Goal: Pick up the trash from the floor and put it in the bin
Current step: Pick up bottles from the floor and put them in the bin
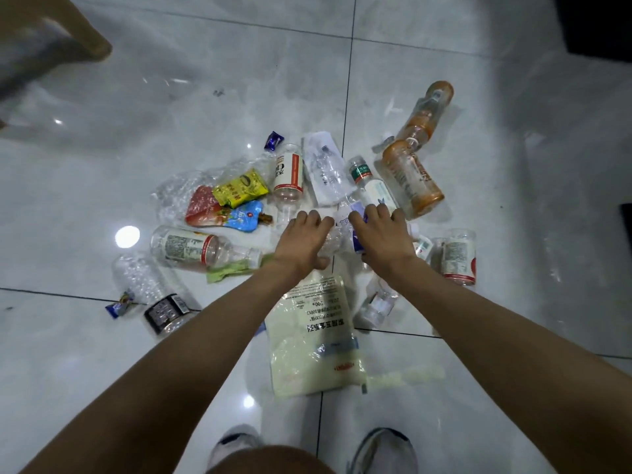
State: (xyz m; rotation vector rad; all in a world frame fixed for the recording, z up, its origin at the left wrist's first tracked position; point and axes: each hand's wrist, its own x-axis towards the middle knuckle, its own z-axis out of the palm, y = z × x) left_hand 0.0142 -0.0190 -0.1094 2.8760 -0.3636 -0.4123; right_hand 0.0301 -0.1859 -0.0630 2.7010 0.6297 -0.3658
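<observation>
Trash lies scattered on the floor [444,388]; no bin shows. Left hand [302,239] curls around one end of a crushed clear bottle [337,239], right hand [381,234] clasps the other end with its purple label. Both arms reach straight down and forward, palms down. Best, I judge, to squeeze firmly, lift together, and avoid nudging the neighbouring bottles.

Floor [444,388]: large glossy tiles, pale grey-white with a marbled pattern, thin dark grout lines.
Light: ceiling lamps mirrored as bright round spots [127,236] on the tiles.
Furniture: blurred tan piece [68,32], upper left corner.
Dark object [595,25]: black, upper right corner.
</observation>
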